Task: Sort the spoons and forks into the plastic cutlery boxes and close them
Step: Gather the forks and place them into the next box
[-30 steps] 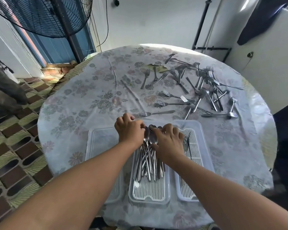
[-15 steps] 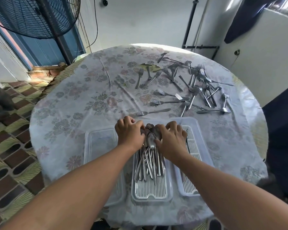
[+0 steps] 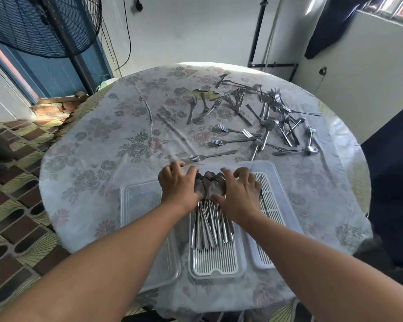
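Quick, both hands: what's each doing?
Left hand: cupped against the spoons, not clearly gripping.
Right hand: same, pressing the other side.

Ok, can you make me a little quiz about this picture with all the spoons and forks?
1. True or false: the forks still lie loose on the table.
2. What lies bunched in the middle box? A) knives B) spoons C) chopsticks
3. Fill in: the left hand and the right hand both rest on the bowl ends of the ____.

Key: 1 true; 2 B, the spoons lie there with handles towards the person; 3 spoons.
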Available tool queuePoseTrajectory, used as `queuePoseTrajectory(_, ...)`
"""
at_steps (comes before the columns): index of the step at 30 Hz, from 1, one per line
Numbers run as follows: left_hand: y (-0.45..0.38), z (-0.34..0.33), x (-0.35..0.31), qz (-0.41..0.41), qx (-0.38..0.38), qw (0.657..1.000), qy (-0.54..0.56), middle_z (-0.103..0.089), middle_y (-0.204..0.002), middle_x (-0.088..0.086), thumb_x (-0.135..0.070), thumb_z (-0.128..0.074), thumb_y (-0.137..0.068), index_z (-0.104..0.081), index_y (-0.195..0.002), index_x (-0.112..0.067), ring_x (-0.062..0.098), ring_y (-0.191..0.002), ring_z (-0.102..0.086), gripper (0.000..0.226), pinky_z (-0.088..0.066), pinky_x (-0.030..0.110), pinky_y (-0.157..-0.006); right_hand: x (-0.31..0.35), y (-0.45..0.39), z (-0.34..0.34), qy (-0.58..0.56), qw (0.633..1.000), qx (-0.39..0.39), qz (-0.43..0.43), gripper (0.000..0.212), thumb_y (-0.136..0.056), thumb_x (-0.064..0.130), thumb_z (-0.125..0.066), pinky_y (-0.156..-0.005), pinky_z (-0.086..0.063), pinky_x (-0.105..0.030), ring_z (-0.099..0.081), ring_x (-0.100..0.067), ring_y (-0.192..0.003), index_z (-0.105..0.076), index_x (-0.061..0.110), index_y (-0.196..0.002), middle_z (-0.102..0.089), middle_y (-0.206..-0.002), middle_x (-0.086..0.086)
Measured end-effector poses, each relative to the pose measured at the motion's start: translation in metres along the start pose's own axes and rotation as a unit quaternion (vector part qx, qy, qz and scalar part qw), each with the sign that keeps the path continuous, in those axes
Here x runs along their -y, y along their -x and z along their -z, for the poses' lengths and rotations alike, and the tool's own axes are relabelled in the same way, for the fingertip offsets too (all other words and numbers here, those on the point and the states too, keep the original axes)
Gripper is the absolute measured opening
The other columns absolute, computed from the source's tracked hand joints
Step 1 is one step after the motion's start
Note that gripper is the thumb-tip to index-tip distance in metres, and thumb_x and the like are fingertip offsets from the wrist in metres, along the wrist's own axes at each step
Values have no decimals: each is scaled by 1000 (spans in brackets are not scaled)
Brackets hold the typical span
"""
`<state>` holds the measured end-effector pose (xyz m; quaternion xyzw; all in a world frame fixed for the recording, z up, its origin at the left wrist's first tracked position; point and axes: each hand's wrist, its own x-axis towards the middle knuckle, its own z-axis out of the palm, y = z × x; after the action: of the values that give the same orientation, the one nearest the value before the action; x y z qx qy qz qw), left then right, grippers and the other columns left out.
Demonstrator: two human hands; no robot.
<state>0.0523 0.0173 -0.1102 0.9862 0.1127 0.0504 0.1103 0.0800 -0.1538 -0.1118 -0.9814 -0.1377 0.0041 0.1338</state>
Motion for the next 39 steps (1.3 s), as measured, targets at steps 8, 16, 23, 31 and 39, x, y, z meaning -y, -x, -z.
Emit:
queuePoseTrajectory(8, -1, 20, -51, -60, -4, 997, 58, -39, -130, 6, -40, -59, -92, -60, -123, -30, 32, -123, -29, 32, -27, 44, -104, -31, 2, 21, -197, 973, -83, -87, 39, -99, 37, -59, -96, -38, -41, -48, -33, -118, -50, 19, -133, -51, -130, -13)
queuePoseTrajectory(16, 23, -2, -142, -146, 84, 983, -67, -32, -147, 3, -48, -66, -91, -74, -110, -32, 32, -128, -24, 25, -23, 48, -113, -92, 11, 42, -69, 994, 72, -41, 30, -96, 22, -62, -66, -52, -41, -68, -41, -88, -42, 12, -116, -65, -94, -17)
queuePoseTrajectory(23, 38, -18, -162, -84, 140, 981, -106, -23, -155, 5, -46, -70, -88, -74, -108, -30, 34, -130, -16, 26, -13, 51, -117, -99, -3, 40, -20, 983, 183, 10, 72, -94, 4, -59, -74, -52, -44, -68, -40, -106, -19, 2, -153, -67, -116, -20)
queuePoseTrajectory(31, 33, -24, -169, -51, 215, 963, -154, 12, -168, 7, -80, -51, -84, -46, -145, -47, 41, -151, 11, 70, 17, 62, -116, -103, -25, 46, 35, 984, 156, 79, 58, -93, -3, -60, -84, -55, -44, -66, -41, -115, -32, -2, -144, -63, -127, -24)
queuePoseTrajectory(39, 11, -37, -180, -11, 162, 976, -146, -1, -164, 15, -63, -55, -89, -30, -155, -37, 41, -149, 0, 76, 9, 61, -120, -108, -24, 48, 42, 980, 155, 117, 65, -90, 1, -66, -74, -48, -44, -65, -45, -108, -32, 7, -145, -46, -131, -21)
